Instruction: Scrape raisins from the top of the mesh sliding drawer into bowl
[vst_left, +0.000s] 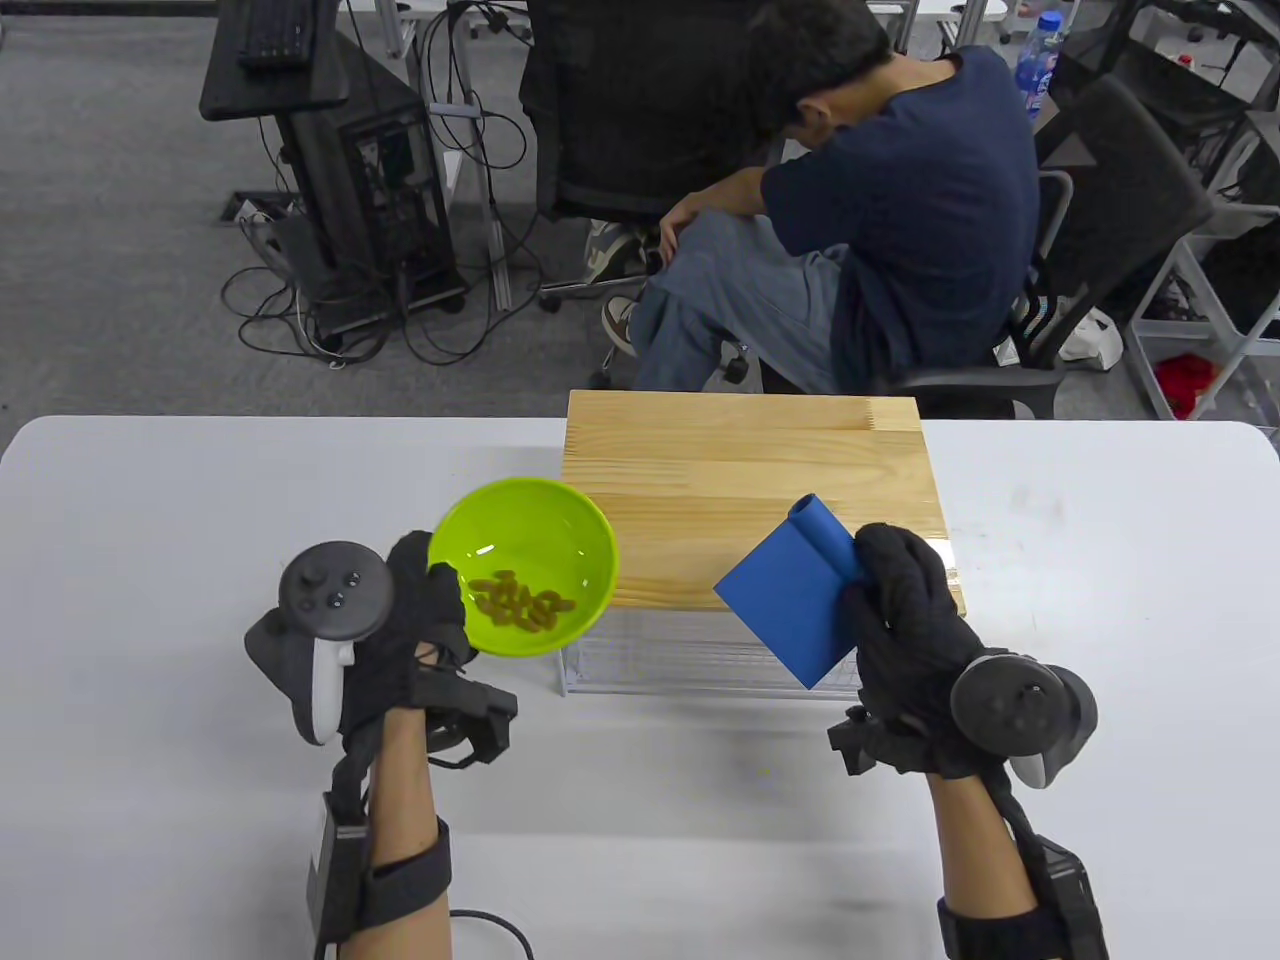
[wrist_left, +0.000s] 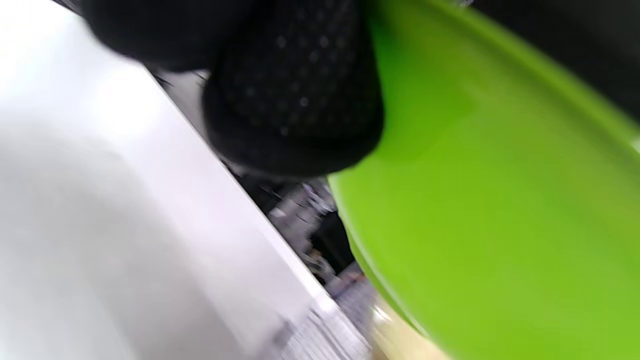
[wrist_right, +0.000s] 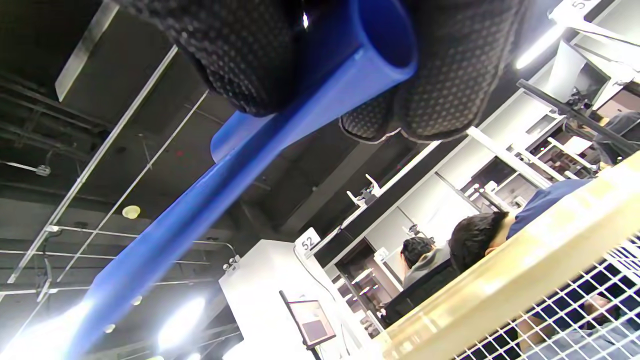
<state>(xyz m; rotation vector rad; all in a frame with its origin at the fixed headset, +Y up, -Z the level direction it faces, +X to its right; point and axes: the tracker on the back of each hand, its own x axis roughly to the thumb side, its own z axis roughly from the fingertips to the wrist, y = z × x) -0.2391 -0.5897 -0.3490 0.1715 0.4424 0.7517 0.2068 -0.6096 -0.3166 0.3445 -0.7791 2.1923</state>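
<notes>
A green bowl with several raisins in it is held at its near-left rim by my left hand, tilted, beside the drawer's left front corner. Close up, the bowl fills the left wrist view with a gloved finger on its rim. The mesh sliding drawer has a wooden top that shows no raisins. My right hand grips the rolled handle of a blue scraper, lifted over the drawer's right front edge. From below, the scraper runs out from my fingers.
The white table stretches to both sides of the drawer. A person sits on an office chair just behind the table's far edge. The drawer's white mesh front shows under the wooden edge.
</notes>
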